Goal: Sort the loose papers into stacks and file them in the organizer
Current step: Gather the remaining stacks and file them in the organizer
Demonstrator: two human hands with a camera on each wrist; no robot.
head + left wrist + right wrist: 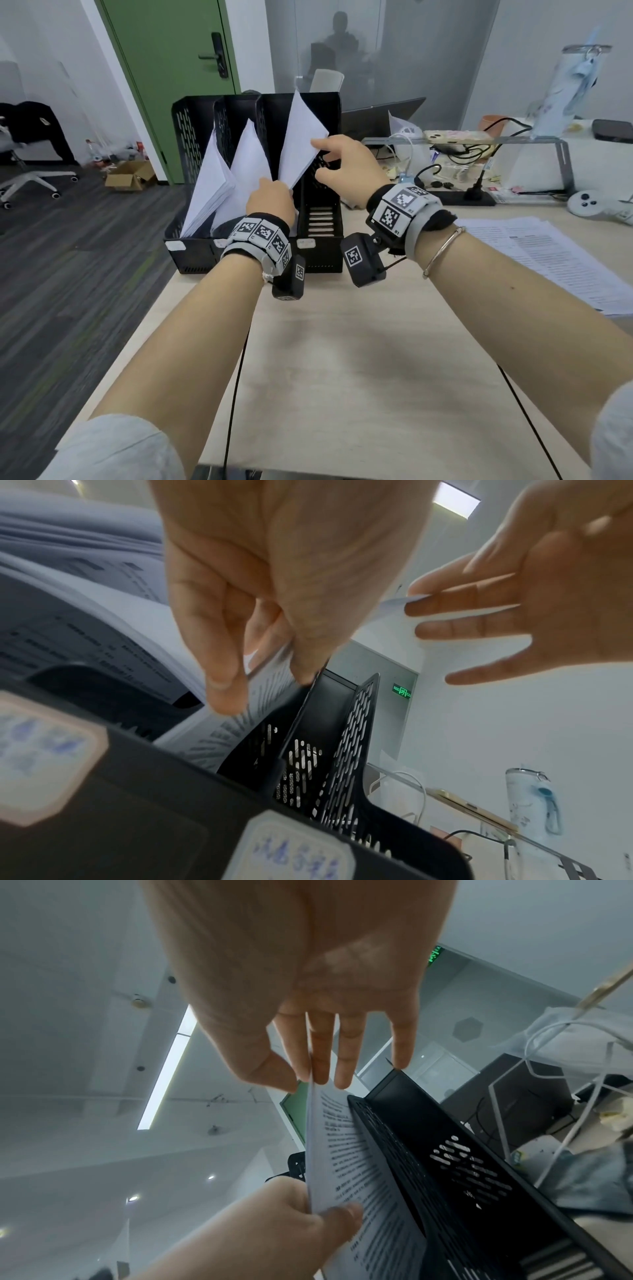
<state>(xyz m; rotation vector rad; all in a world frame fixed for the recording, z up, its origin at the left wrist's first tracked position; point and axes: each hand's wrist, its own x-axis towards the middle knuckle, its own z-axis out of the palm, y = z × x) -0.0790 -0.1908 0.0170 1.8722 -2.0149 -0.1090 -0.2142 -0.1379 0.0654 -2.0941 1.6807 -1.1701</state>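
1. Holding the sheaf of papers (301, 137) with both hands, you have it tilted over the black organizer (322, 222) at the far left of the desk (342, 342), its lower edge at the divider between the third slot and the rightmost one; I cannot tell which it enters.
2. Your left hand (270, 202) pinches the lower near corner; your right hand (346, 164) pinches the upper edge between thumb and index finger, the other fingers straight.
3. Expect the sheaf to be light, limp and slick: thin printed sheets that fan or buckle if gripped at one corner only. Keep the two holds well apart, along the edges.
4. The organizer is rigid perforated metal or plastic with thin upright dividers; a paper edge may catch there.
5. Two fuller white stacks (212, 185) lean in the slots to the left; more printed sheets (555, 260) lie flat at the right.
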